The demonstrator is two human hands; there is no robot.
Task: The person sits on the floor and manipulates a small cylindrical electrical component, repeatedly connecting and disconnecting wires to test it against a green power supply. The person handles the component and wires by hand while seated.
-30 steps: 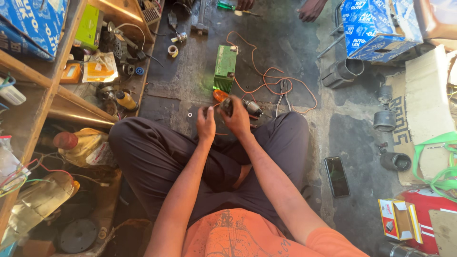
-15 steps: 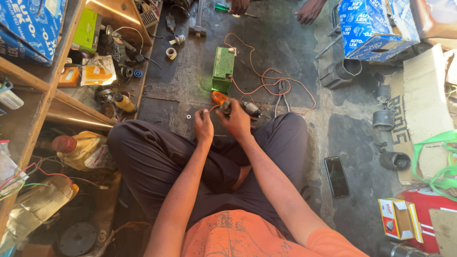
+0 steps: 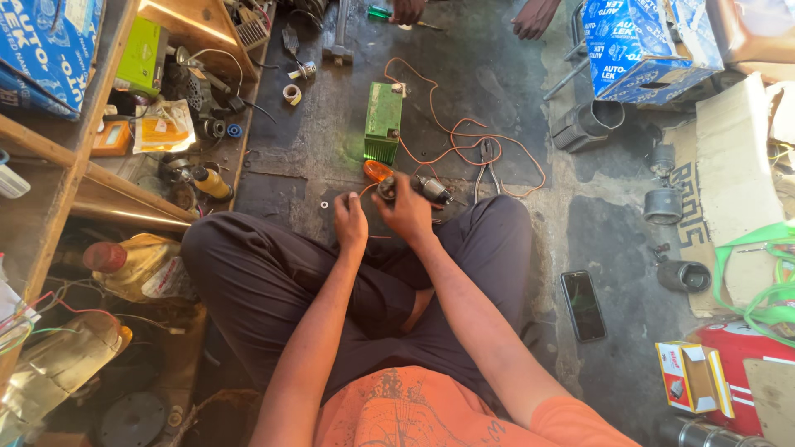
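Note:
I sit cross-legged on a dark floor. My right hand (image 3: 407, 209) grips a small lamp assembly with an orange lens (image 3: 377, 170) in front of my knees. My left hand (image 3: 350, 223) is closed just to its left, pinching a thin wire from the lamp. A small metal motor part (image 3: 432, 189) lies right beside my right hand. A green battery (image 3: 383, 121) stands farther ahead, with an orange wire (image 3: 464, 136) looping from it to the right. Pliers (image 3: 486, 165) lie on the wire.
Wooden shelves (image 3: 99, 178) with bottles and parts stand at the left. A phone (image 3: 583, 305) lies on the floor at the right. Grey cylinders (image 3: 662, 205), blue cartons (image 3: 642, 45) and cardboard sit at the far right. Another person's hands (image 3: 537, 16) work at the top.
Both hands stay at the lamp with only small shifts. The view has moved slightly.

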